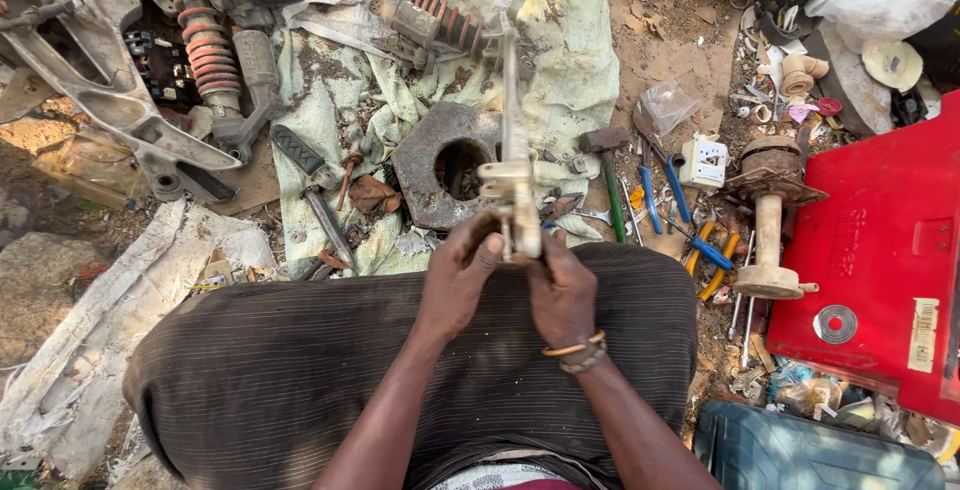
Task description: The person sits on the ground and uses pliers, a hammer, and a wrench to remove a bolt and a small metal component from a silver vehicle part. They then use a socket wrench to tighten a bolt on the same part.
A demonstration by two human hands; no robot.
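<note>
Both hands grip the lower end of a pale metal lever part [515, 150] — left hand [458, 280] and right hand [562, 290] closed side by side — long axis pointing straight away, above the lap.

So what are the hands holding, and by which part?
Both the left hand and the right hand grip the near, lower end of a long pale metal part, which points away from the person.
</note>
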